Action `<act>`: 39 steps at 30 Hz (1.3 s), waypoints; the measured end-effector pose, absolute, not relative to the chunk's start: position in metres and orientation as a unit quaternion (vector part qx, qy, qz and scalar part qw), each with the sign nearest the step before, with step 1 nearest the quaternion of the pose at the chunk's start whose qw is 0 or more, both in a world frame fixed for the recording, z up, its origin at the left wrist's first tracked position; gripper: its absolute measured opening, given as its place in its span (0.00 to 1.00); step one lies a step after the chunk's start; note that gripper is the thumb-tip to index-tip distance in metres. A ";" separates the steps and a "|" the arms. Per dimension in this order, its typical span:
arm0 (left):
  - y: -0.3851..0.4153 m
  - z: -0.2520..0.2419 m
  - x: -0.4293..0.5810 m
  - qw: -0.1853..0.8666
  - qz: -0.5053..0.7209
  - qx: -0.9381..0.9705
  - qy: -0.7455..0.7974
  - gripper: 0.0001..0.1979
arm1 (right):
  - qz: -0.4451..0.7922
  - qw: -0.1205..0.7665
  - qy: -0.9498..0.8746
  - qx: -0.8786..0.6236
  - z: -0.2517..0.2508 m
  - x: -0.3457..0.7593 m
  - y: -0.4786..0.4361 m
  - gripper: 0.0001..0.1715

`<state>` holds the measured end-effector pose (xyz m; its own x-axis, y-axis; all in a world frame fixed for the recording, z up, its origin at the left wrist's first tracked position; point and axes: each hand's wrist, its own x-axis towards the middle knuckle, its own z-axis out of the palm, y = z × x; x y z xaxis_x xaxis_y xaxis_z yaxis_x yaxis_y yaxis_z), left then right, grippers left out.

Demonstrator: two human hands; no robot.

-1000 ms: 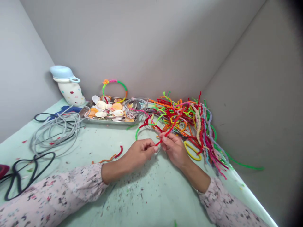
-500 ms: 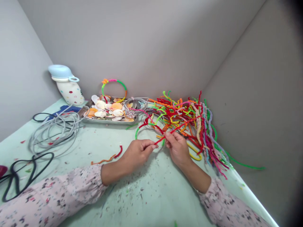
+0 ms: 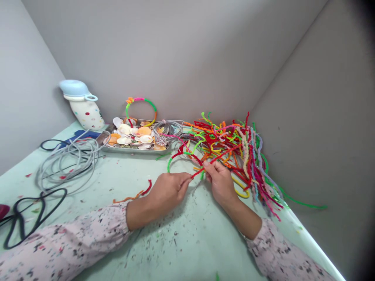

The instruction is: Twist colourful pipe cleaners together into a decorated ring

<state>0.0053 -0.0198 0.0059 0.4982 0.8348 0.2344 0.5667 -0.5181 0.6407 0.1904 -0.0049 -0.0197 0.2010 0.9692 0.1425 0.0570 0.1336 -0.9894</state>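
Note:
My left hand (image 3: 168, 190) and my right hand (image 3: 220, 180) meet over the pale green table, both pinching a red pipe cleaner (image 3: 218, 157) that runs up and right into a heap of coloured pipe cleaners (image 3: 240, 152). A wire ring (image 3: 179, 159) partly wrapped in green and red fuzz sits between and just beyond my fingers; my left fingertips touch its near edge. A yellow loop (image 3: 241, 192) lies beside my right wrist.
A metal tray (image 3: 131, 150) of seashells stands at the back, with a finished coloured ring (image 3: 141, 106) leaning behind it. A spotted white jug (image 3: 83, 106), coiled grey wire (image 3: 66, 160) and a black cord (image 3: 29, 212) occupy the left. A short orange-red piece (image 3: 137, 194) lies by my left wrist.
My right hand has moved slightly up and away, drawing the red pipe cleaner tighter. My left hand has shifted a little toward me. The rest is unmoved.

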 end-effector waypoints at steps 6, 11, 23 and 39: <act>-0.013 0.007 0.007 0.508 0.281 0.690 0.432 0.18 | 0.553 0.567 -0.469 -0.392 -0.017 0.193 -0.003 0.14; -0.012 0.008 0.006 0.628 0.270 0.600 0.416 0.19 | 0.586 0.538 -0.480 -0.368 -0.016 0.197 -0.005 0.13; -0.012 0.010 0.007 0.624 0.274 0.592 0.430 0.17 | 0.472 0.552 -0.478 -0.494 -0.022 0.195 0.000 0.18; -0.024 0.004 0.001 0.063 0.138 0.892 0.427 0.13 | 0.477 0.551 -0.427 -0.535 -0.017 0.186 -0.004 0.23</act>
<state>0.0007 -0.0236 0.0037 0.5982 0.7780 0.1919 0.7433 -0.6282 0.2297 0.1859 -0.0038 -0.0173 0.1810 0.9826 -0.0408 -0.0691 -0.0287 -0.9972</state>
